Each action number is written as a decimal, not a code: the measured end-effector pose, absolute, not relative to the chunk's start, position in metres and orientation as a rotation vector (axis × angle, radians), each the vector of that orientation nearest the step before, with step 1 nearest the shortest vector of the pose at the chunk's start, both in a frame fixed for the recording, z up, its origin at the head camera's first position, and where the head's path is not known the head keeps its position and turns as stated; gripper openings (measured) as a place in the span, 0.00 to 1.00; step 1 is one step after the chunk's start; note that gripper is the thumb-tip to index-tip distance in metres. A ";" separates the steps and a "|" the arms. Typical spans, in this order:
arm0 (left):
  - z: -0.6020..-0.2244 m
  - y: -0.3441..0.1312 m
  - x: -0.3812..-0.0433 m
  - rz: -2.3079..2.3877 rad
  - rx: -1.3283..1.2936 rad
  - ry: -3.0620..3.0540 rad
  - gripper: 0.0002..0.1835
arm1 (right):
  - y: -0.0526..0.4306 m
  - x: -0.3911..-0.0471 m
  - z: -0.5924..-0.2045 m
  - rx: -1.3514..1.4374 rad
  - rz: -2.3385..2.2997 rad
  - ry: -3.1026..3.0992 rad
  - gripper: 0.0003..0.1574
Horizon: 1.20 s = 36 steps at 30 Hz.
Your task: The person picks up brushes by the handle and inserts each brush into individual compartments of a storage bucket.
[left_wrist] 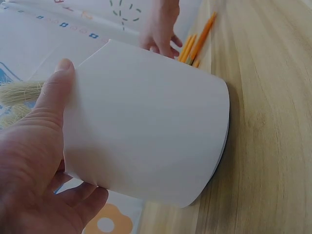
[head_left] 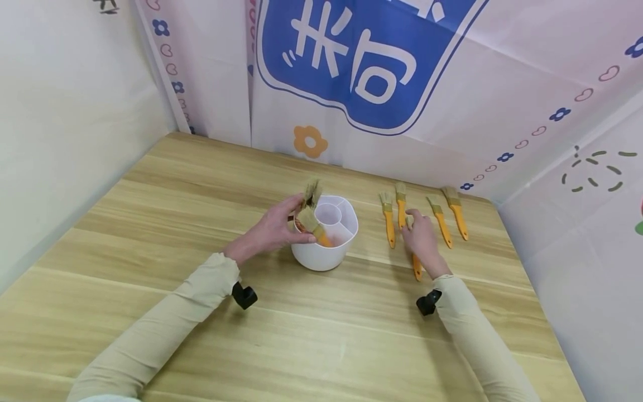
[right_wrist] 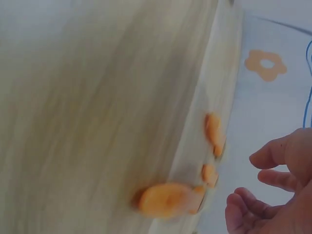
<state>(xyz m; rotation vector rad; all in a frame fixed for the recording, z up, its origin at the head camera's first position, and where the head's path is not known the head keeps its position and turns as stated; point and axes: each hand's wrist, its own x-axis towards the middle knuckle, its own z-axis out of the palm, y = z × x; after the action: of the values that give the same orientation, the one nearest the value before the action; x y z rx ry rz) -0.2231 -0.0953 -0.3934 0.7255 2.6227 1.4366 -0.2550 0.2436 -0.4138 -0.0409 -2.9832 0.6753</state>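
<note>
A white round divided organizer (head_left: 321, 258) stands on the table, and my left hand (head_left: 271, 226) grips its left side. In the left wrist view the thumb and fingers of that hand (left_wrist: 41, 146) hold the organizer's rim. Paintbrushes (head_left: 312, 220) with pale bristles and orange handles stand inside it, bristles up. To the right, my right hand (head_left: 422, 240) hovers over a paintbrush (head_left: 417, 269) lying on the table, hiding its middle. The right wrist view shows the right hand (right_wrist: 282, 190) with thumb and fingers apart and nothing between them.
Around the right hand lie more orange-handled paintbrushes: one on its left (head_left: 389, 226), one behind (head_left: 401, 202), and a narrow one (head_left: 442, 226) and a wide one (head_left: 456, 215) on its right. The wooden table (head_left: 301, 346) meets a printed backdrop (head_left: 402, 151) at the back.
</note>
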 end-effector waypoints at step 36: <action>-0.394 -0.096 -0.220 1.420 0.699 2.631 0.53 | 0.269 -0.285 -0.421 -0.222 0.575 -3.290 0.37</action>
<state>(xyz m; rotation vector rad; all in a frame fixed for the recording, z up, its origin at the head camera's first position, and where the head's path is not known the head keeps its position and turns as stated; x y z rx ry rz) -0.2204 -0.0959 -0.3939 0.6988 2.6311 1.4197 -0.2853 0.2694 -0.4208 -0.2225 -3.2898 0.5755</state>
